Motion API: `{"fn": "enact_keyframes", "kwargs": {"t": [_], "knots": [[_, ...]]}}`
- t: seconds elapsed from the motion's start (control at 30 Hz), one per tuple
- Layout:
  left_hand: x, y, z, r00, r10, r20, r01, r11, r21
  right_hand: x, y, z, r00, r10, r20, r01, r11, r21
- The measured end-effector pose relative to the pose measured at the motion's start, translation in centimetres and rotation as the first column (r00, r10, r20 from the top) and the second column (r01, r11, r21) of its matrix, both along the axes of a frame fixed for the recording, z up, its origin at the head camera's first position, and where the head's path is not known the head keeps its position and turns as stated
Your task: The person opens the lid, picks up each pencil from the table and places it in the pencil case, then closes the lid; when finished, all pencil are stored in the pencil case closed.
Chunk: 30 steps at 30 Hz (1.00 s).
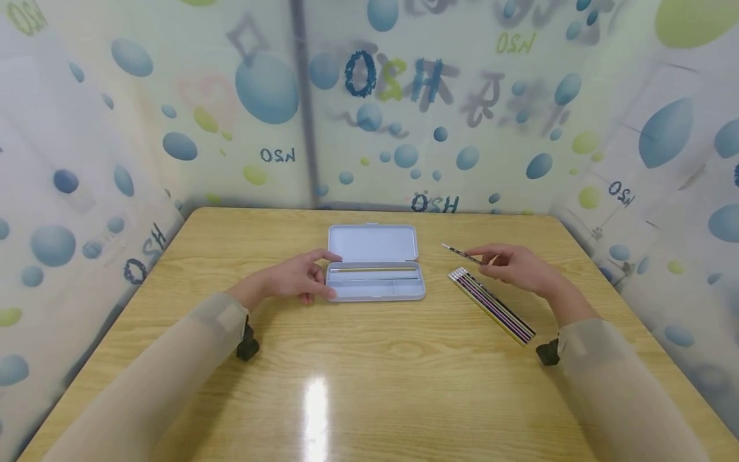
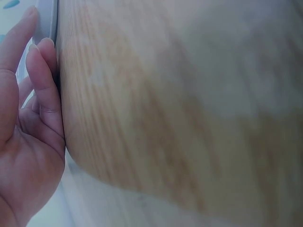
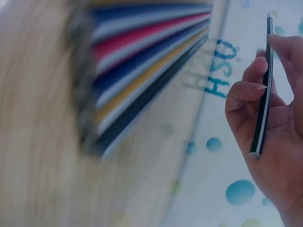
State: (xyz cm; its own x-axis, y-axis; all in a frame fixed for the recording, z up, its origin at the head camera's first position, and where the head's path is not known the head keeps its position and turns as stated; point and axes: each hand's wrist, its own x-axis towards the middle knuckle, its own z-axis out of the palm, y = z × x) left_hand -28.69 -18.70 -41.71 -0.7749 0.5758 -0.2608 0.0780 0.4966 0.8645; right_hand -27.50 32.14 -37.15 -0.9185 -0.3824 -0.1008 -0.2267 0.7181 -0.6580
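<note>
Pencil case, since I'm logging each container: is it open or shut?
Open: the pencil case has its lid laid back, and a pencil shows inside.

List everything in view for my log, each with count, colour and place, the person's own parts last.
pencil case: one, pale bluish, open on the table
pencil in the case: at least one, yellowish, in the back compartment
loose pencils: several, exact count unclear, mixed dark, yellow and reddish stripes, side by side right of the case
held pencil: one, dark with pale stripes, in the right hand
table: one, wood-coloured, beneath everything
backdrop: whitish with blue and green spots and lettering, around the table
wrist devices: two, black, one at each wrist
sleeves: two, beige, on both arms
left hand: one, bare, holding the case's left end
right hand: one, bare, above the loose pencils
</note>
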Motion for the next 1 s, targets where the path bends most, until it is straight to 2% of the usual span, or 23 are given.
{"fn": "enact_keyframes", "kwargs": {"t": [0.17, 0.47, 0.63, 0.83, 1.0], "knots": [[-0.1, 0.0, -0.1, 1.000, -0.001, 0.001, 0.001, 1.000, 0.003, -0.5, -1.8, 0.1, 0.999, 0.045, -0.025, -0.045, 0.999, 0.011], [-0.4, 0.0, -0.2, 1.000, -0.016, -0.013, 0.016, 1.000, -0.009, -1.4, -5.5, 0.0, 0.995, 0.064, -0.072, -0.063, 0.998, 0.013], [-0.3, 0.0, -0.1, 1.000, -0.020, -0.017, 0.020, 1.000, -0.018, -1.8, -7.8, 0.1, 0.993, 0.102, -0.065, -0.102, 0.995, 0.000], [-0.2, -0.1, 0.0, 1.000, -0.020, -0.020, 0.019, 1.000, -0.023, -2.6, -10.7, -0.1, 0.987, 0.145, -0.068, -0.144, 0.989, 0.028], [-0.2, -0.1, 0.0, 1.000, -0.017, -0.014, 0.017, 1.000, -0.021, -3.1, -13.0, -0.5, 0.975, 0.214, -0.056, -0.213, 0.977, 0.031]]}}
